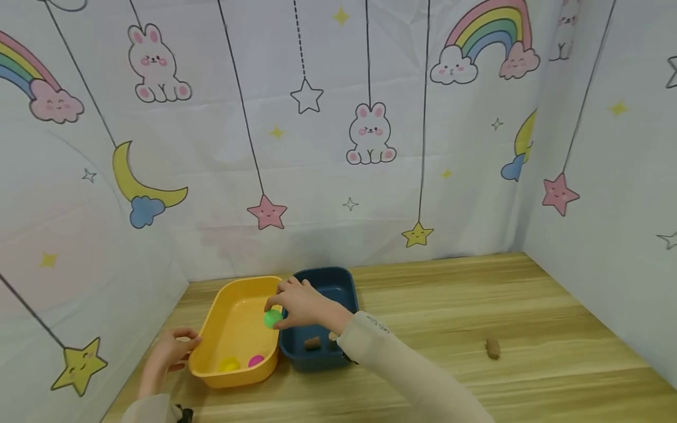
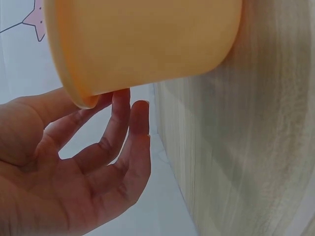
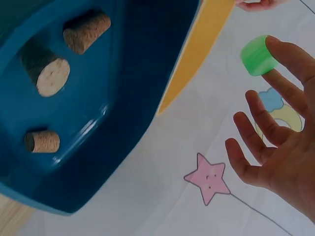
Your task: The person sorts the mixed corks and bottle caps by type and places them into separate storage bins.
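My right hand pinches a small green ball between thumb and index finger, its other fingers spread. It hovers where the yellow bin and the dark blue bin meet. At the left side of the yellow bin, my left hand grips the rim, with several fingertips against the outer wall in the left wrist view. A yellow ball and a pink ball lie in the yellow bin's near end. The dark blue bin holds brown corks, including one cork lying on its side.
Another cork lies on the wooden table to the right. White cloth walls printed with rabbits, stars and rainbows close off the back and both sides. The two bins stand side by side near the back wall.
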A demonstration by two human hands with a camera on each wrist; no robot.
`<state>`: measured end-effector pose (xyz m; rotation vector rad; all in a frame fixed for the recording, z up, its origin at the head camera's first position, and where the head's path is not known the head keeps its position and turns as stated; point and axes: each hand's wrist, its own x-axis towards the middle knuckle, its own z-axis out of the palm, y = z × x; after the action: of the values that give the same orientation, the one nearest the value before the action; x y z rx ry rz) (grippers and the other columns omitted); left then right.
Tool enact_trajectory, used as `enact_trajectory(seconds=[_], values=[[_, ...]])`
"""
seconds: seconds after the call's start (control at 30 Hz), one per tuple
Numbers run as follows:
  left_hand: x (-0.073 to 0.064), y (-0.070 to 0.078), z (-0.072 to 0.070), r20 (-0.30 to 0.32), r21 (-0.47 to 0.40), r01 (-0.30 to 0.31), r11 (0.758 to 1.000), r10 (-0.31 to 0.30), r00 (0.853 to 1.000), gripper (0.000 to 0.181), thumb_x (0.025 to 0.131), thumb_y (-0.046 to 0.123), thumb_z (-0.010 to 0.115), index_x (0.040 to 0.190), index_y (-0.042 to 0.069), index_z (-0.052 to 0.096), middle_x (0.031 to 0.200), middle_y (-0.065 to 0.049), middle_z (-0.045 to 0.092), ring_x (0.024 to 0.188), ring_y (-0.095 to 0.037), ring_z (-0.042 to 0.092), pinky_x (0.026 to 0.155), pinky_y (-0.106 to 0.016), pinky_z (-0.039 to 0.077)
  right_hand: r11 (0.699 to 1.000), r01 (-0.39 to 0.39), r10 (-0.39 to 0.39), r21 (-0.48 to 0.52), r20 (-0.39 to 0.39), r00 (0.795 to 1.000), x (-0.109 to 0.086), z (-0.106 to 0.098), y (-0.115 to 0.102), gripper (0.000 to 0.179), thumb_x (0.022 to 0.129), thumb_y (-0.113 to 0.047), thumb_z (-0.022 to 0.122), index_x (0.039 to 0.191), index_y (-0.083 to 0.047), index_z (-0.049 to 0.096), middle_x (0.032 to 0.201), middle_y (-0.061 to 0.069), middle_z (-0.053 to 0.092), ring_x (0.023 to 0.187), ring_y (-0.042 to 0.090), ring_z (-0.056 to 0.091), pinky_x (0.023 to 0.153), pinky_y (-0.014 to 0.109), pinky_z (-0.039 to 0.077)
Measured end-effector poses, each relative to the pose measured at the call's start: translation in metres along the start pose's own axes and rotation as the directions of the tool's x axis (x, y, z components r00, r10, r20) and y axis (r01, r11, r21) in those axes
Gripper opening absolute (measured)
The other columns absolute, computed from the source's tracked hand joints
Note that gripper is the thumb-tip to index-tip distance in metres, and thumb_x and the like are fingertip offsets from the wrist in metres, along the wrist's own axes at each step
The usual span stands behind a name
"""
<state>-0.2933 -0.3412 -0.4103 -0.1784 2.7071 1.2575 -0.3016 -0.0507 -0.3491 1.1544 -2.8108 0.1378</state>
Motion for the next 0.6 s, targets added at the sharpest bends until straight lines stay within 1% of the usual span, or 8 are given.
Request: enact_trajectory(seconds=[0.13,0.33,0.5,0.6], values=[[0.0,-0.001,0.0,-0.004,0.004,-0.001,1.0,0.001,1.0,0.026,0.085,0.015,0.053,0.097,-0.008,0.051,0.071,-0.001,0.056,0.063,-0.011,0.056,0.058,-0.033,0.049,1.0,0.009,-0.009,-0.006,0.025,1.0,0.008,0.006,-0.009,0.035,0.078,-0.043,0.063,0.112,-0.034,0.059,0.108,-0.005,0.052,0.097,0.012,0.041,0.073,0.024,0.031],[0.0,-0.001,0.0,-0.013,0.02,-0.002,1.0,0.003,1.0,0.026,0.085,0.015,0.053,0.098,-0.008,0.051,0.07,-0.001,0.057,0.063,-0.011,0.056,0.058,-0.034,0.049,0.999,0.01,-0.008,-0.049,0.056,0.998,0.017,0.015,-0.022,0.037,0.079,-0.044,0.06,0.115,-0.038,0.055,0.104,-0.006,0.052,0.091,0.011,0.04,0.068,0.022,0.028],[0.0,-0.001,0.0,-0.019,0.03,-0.01,0.999,0.011,1.0,0.025,0.085,0.014,0.053,0.097,-0.008,0.051,0.07,-0.002,0.057,0.063,-0.011,0.056,0.058,-0.034,0.049,0.998,0.007,-0.003,-0.06,0.07,0.998,0.02,0.016,-0.029,0.038,0.08,-0.042,0.059,0.118,-0.039,0.053,0.104,-0.006,0.052,0.091,0.01,0.04,0.07,0.023,0.029],[0.001,0.0,0.001,-0.023,0.029,-0.004,1.0,0.005,1.0,0.024,0.084,0.013,0.053,0.096,-0.008,0.052,0.071,-0.003,0.057,0.063,-0.012,0.056,0.058,-0.034,0.049,0.998,0.001,0.004,-0.065,0.071,0.998,0.02,0.016,-0.031,0.038,0.08,-0.042,0.059,0.118,-0.039,0.053,0.105,-0.006,0.052,0.091,0.011,0.039,0.072,0.024,0.03]])
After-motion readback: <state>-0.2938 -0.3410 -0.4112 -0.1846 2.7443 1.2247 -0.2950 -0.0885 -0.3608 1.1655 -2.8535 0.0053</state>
